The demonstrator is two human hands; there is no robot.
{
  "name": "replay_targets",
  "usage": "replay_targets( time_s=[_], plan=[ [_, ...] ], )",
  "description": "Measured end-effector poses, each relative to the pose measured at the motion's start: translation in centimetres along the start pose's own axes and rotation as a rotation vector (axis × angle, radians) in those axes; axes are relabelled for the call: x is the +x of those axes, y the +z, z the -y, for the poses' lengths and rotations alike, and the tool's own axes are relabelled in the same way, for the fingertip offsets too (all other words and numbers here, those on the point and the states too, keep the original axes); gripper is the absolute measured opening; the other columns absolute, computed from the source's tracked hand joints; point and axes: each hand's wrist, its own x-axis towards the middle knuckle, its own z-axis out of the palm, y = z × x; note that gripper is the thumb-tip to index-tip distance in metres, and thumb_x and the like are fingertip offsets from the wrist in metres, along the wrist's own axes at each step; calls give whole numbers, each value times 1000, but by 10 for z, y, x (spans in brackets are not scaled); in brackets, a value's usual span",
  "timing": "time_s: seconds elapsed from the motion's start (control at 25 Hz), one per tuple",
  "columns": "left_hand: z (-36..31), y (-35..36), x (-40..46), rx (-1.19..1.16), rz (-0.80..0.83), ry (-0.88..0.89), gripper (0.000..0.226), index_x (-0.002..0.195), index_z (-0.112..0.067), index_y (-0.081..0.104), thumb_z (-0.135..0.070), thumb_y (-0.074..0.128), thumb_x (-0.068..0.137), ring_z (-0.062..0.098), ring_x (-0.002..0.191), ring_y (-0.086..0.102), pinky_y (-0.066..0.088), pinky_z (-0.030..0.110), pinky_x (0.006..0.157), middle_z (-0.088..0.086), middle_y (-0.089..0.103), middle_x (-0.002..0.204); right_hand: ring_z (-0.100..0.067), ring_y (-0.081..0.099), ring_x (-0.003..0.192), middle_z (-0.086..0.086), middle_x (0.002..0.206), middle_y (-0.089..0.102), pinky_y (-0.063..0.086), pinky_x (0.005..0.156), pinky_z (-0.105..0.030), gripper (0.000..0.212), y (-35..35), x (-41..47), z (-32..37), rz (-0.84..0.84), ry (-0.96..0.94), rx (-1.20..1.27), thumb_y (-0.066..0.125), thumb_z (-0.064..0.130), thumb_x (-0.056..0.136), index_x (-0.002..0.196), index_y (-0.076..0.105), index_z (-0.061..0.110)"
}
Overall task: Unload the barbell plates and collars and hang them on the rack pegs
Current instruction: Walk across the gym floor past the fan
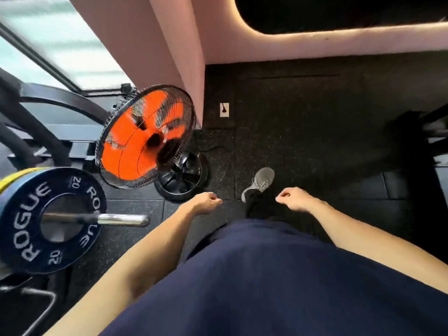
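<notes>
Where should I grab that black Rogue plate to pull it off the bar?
Grip the black Rogue plate by its outer rim, hands on opposite edges, coming from the bar's free end. It stands upright with bare sleeve ahead and no collar visible, so it should slide straight off.

Left hand: mine, at 11 o'clock from my torso, fingers loosely curled, holding nothing, bare forearm running back toward 7 o'clock. Right hand: at 1 o'clock, fingers likewise loosely curled and holding nothing, forearm running back toward 4 o'clock. Both arms slightly bent, hands apart, level with each other.
</notes>
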Motion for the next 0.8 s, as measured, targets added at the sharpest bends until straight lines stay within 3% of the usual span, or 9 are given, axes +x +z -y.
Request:
replay_targets(
  time_s=[0.2,0.4,0.52,0.68,0.8],
  plan=[
    [-77,-100,91,31,-37,-18,38,120,-11,64,-38,50,97,24,113,58,43,28,87,10,64,124,-22,58,109,-5,118,64,43,86,-30,29,-113,89,45,6,-16,-48,57,37,93,114,64,18],
    [-169,-201,160,53,-89,6,35,117,-16,65,-41,53,95,25,113,59,44,30,92,8,65,123,-21,59,102,-5,114,64,43,84,-32,30,-234,142,82,-50,-30,7,55,37,95,113,64,15],
    [-216,-246,197,103,-70,61,35,118,-18,63,-43,54,95,25,114,58,43,32,92,5,63,122,-19,58,98,-4,112,64,43,81,-30,30,-277,165,87,-117,-13,104,55,37,95,116,62,16],
    [-292,-289,253,324,23,184,38,119,-18,63,-45,53,95,23,115,56,42,31,90,3,62,124,-18,58,101,-5,121,61,45,87,-31,44,-311,189,67,-166,89,308,57,38,93,130,53,16],
    [-353,-312,294,443,114,261,35,117,-22,61,-47,53,94,19,102,57,44,30,84,3,62,121,-20,59,102,-10,127,58,47,91,-33,50,-327,202,50,-214,186,482,58,37,93,137,46,16]
  ],
)
